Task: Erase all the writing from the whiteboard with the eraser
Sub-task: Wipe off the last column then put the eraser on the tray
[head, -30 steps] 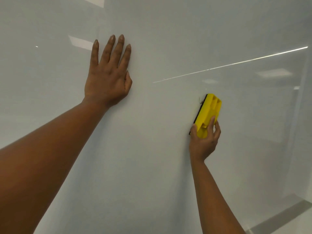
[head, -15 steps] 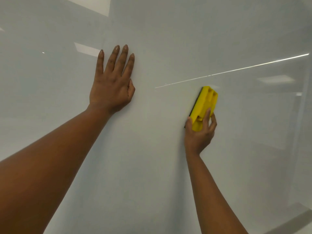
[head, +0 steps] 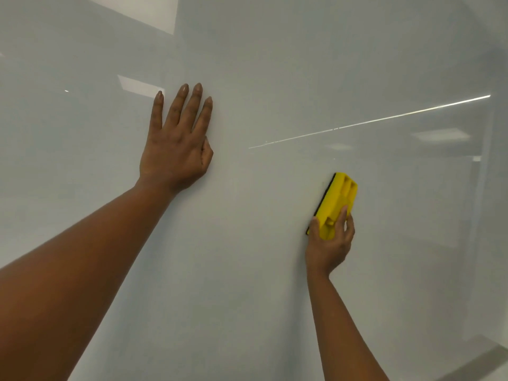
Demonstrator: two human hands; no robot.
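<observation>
Left hand: your left hand [head: 176, 149] lies flat on the whiteboard [head: 247, 270] at centre-left of the frame, fingers straight, gripping nothing. Looks like a brace so you can lean into the strokes.
Right hand: your right hand [head: 330, 243] grips the eraser [head: 336, 202] by its lower end at right of centre, thumb on the left edge, fingers curled over the yellow back.
Eraser: tilted, top leaning right, black felt face against the board. Holding it low leaves most of the pad free to sweep, I'd judge.
Whiteboard: fills nearly the whole frame. No marker strokes visible anywhere in view.
Bright streak: the thin diagonal line [head: 371, 123] at upper right reads as a glare, not ink; can't be certain.
Pale patches: upper left, these look like ceiling-light reflections.
Count: two hands, one eraser, one board, zero legible marks.
Progress: the visible area looks done; the rest of the board is out of frame, so check it.
</observation>
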